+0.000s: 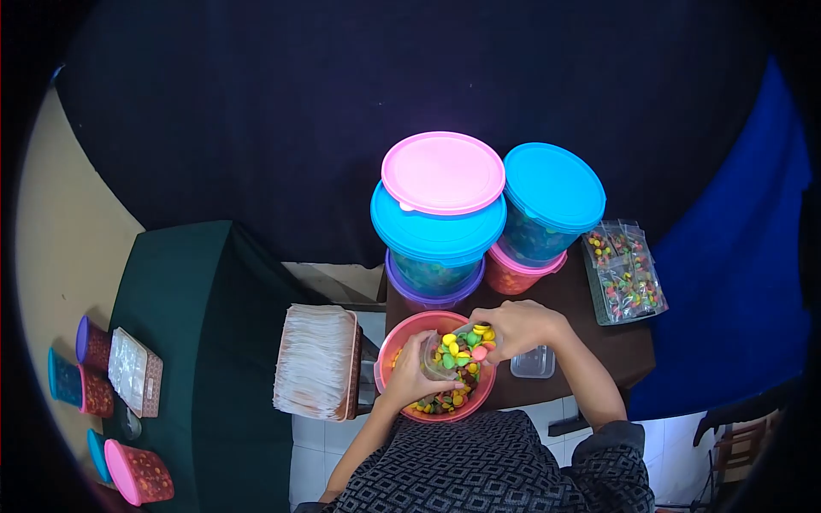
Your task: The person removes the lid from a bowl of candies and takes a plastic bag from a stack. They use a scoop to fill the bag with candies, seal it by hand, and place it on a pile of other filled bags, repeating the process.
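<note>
The left hand (412,376) is half-closed around clear plastic (434,362) above the near pink tub (428,321), the right hand (517,329) is curled with unclear grip, and colourful candies (463,349) between could spill if the plastic tilts.

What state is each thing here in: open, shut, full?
Pink tub: open, colourful pieces inside
Clear container: in the left hand, pieces piled at its mouth
Pink lid: loose, lying atop the stack
Left blue-lidded tub: shut
Right blue-lidded tub: shut
Basket beside the tub: packed with thin white items
Right basket: full of packets
</note>
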A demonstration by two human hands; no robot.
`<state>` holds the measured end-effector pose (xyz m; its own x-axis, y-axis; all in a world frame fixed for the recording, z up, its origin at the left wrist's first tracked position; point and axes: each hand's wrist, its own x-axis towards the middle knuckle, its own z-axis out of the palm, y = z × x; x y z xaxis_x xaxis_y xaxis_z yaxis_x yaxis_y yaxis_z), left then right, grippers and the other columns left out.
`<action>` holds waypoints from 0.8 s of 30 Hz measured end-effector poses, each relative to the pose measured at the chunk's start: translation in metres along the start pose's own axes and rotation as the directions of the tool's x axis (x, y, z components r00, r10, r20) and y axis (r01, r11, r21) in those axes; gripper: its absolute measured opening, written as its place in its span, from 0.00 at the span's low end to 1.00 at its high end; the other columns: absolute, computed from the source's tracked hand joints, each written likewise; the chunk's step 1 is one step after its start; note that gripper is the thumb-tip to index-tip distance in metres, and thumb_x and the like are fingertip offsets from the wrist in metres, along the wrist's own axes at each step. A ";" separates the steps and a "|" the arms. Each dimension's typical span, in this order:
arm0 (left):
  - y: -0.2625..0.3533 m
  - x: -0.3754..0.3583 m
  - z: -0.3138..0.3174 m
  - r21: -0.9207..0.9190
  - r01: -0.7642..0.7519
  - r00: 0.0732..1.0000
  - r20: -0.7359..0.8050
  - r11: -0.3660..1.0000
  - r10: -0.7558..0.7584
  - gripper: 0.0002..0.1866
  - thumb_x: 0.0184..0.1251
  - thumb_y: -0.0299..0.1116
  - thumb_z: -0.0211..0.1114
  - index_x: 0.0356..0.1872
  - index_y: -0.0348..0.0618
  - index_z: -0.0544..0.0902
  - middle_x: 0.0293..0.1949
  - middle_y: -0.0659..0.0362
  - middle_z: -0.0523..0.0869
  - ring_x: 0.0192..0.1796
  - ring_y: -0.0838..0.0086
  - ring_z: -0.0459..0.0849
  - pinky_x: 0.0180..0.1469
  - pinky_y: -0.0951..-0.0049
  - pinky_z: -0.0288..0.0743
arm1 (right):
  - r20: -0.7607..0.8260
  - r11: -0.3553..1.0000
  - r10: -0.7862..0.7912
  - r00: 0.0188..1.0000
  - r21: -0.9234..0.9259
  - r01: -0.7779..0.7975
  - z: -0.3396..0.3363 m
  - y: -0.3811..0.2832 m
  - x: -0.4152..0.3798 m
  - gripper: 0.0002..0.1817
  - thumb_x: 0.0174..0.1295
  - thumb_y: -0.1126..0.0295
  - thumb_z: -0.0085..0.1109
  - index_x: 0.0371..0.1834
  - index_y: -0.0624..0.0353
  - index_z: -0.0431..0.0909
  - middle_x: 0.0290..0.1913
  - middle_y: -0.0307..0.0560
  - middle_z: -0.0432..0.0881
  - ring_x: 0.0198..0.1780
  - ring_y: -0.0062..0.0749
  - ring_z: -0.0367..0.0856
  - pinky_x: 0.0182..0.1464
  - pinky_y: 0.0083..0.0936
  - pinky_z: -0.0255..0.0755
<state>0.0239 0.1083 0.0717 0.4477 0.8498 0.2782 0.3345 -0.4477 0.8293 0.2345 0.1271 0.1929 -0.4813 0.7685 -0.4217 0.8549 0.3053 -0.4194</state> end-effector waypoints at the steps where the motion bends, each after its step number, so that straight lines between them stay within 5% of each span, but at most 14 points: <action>1: -0.001 0.000 0.002 -0.001 -0.002 1.000 0.004 1.000 0.002 0.46 0.25 0.46 0.78 0.48 0.35 0.63 0.45 0.47 0.72 0.49 0.60 0.73 0.51 0.65 0.67 | 0.020 0.997 0.062 0.998 -0.054 -0.061 -0.002 -0.007 0.000 0.31 0.35 0.56 0.63 0.47 0.54 0.69 0.30 0.50 0.79 0.36 0.43 0.79 0.36 0.37 0.70; 8: -0.017 -0.008 0.019 0.068 -0.011 0.992 0.128 0.998 0.002 0.42 0.26 0.39 0.76 0.48 0.37 0.64 0.44 0.48 0.71 0.48 0.57 0.72 0.49 0.63 0.66 | 0.155 0.824 0.277 0.948 -0.546 -0.151 0.020 -0.058 0.032 0.27 0.38 0.58 0.63 0.44 0.55 0.73 0.32 0.42 0.80 0.35 0.32 0.80 0.31 0.30 0.71; 14: -0.016 -0.009 0.019 0.053 -0.071 0.994 0.084 0.996 0.067 0.42 0.26 0.35 0.75 0.49 0.36 0.63 0.42 0.47 0.72 0.47 0.55 0.71 0.50 0.62 0.64 | 0.189 0.720 0.238 0.953 -0.692 -0.042 0.033 -0.083 0.037 0.20 0.42 0.61 0.60 0.40 0.56 0.75 0.31 0.36 0.80 0.33 0.26 0.80 0.27 0.27 0.67; 19: -0.008 -0.009 0.006 0.009 -0.027 0.997 0.076 1.000 0.026 0.43 0.27 0.36 0.76 0.50 0.37 0.63 0.44 0.48 0.70 0.47 0.57 0.71 0.50 0.63 0.65 | -0.014 0.788 0.166 0.986 -0.599 -0.141 0.010 -0.079 0.014 0.23 0.40 0.60 0.63 0.40 0.60 0.72 0.30 0.41 0.80 0.31 0.30 0.81 0.29 0.28 0.70; 21: -0.006 -0.009 -0.004 0.032 -0.107 0.993 -0.045 0.994 0.108 0.44 0.26 0.39 0.78 0.51 0.37 0.64 0.46 0.50 0.68 0.49 0.60 0.70 0.52 0.66 0.65 | -0.131 0.843 0.139 0.982 -0.504 -0.186 -0.006 -0.077 -0.002 0.24 0.39 0.62 0.64 0.39 0.62 0.72 0.30 0.43 0.80 0.31 0.31 0.81 0.29 0.26 0.71; 24: -0.010 -0.011 -0.025 -0.035 -0.042 0.993 -0.109 0.999 0.038 0.46 0.26 0.40 0.78 0.52 0.36 0.63 0.47 0.52 0.65 0.51 0.65 0.68 0.53 0.69 0.65 | -0.177 0.884 0.171 0.969 -0.406 -0.230 -0.020 -0.070 -0.016 0.21 0.40 0.65 0.62 0.39 0.63 0.71 0.29 0.46 0.80 0.31 0.32 0.81 0.30 0.27 0.72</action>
<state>-0.0052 0.1103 0.0724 0.3670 0.8576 0.3603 0.2864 -0.4727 0.8334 0.1863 0.1051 0.2448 -0.2859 0.8967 -0.3381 0.9455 0.3214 0.0530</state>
